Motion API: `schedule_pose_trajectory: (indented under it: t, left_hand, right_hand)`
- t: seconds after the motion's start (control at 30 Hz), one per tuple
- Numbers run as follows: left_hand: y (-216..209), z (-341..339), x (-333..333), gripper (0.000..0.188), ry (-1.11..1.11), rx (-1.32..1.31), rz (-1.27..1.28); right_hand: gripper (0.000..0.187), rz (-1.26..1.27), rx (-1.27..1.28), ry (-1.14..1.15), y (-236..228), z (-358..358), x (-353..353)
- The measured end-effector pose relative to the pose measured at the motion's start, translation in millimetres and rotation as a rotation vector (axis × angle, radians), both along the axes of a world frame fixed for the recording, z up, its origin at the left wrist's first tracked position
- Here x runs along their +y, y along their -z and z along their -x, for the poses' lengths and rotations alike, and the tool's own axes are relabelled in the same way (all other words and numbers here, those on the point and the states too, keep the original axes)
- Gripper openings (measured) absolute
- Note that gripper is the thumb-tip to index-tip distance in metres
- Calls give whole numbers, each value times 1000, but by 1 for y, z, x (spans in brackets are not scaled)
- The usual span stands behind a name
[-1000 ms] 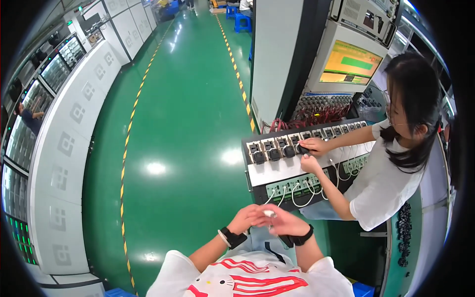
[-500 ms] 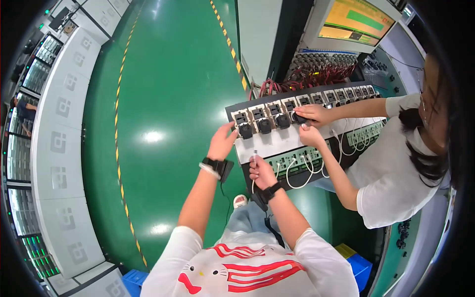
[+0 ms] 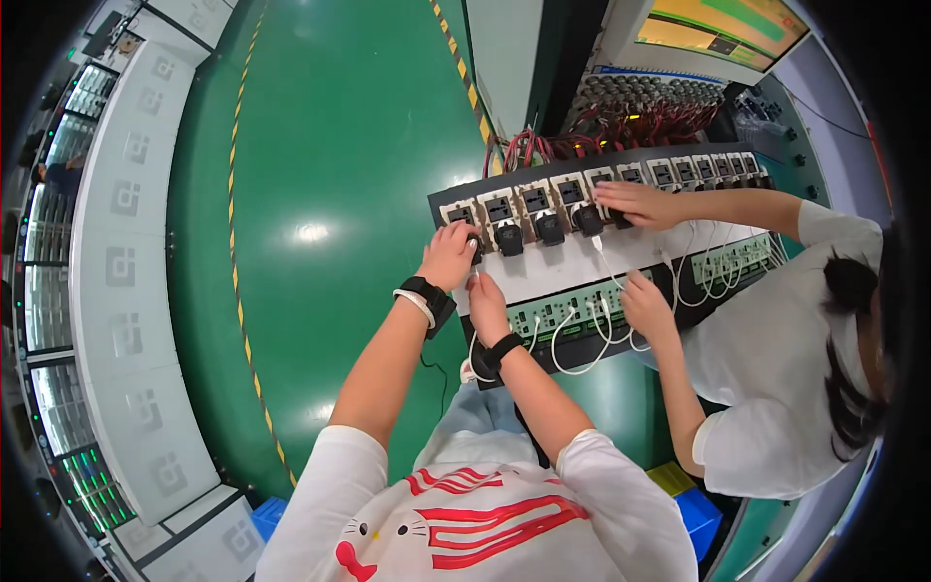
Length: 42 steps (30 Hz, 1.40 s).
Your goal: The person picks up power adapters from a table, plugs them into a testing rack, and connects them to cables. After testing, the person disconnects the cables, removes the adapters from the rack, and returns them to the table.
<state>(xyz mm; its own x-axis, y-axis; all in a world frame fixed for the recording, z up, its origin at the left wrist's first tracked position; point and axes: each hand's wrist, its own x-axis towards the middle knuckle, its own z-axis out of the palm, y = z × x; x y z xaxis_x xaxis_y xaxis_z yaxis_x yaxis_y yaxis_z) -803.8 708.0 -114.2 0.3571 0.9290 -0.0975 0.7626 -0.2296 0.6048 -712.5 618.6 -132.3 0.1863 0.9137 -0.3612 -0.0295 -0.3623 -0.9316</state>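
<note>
Fingers of the left hand are now wrapped over the leftmost charger, and those of the right hand pinch a white plug just below it; whether the two touch cannot be told. Half a second ago the left fingers were only beside that charger and the right hand held the plug well apart from it, so the work seems to have moved from approach to lining the two up, the left hand probably steadying. This charger sits by the left edge of the worktop, toward the far left corner; the second charger and third charger show no plug. At the fourth charger a white plug now shows on the near side, seemingly putting it a stage ahead. A co-worker's upper hand has shifted right along the row, and their lower hand has drawn back toward the near edge.
</note>
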Motion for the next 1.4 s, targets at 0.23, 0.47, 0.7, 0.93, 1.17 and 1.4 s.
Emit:
schedule_pose_trajectory:
  t: [0.23, 0.47, 0.7, 0.93, 1.17, 1.4]
  left_hand:
    - [-8, -5, -1, 25, -23, 13, 27]
    - [-22, -7, -2, 24, -62, 54, 127]
    - [-16, -6, 0, 24, -52, 20, 179]
    - [-20, -6, 0, 22, -65, 5, 160]
    - [-19, -7, -4, 24, -77, 11, 119]
    - [-11, -8, 0, 21, -59, -65, 150]
  right_hand:
    - [24, -77, -86, 99, -6, 9, -2]
    - [25, 253, 890, 159, -11, -17, -3]
    - [15, 170, 782, 222, -17, -11, -3]
    - [11, 79, 372, 313, -18, 4, -1]
    - [14, 46, 345, 365, -14, 9, 8]
    - [11, 65, 437, 370, -10, 1, 14]
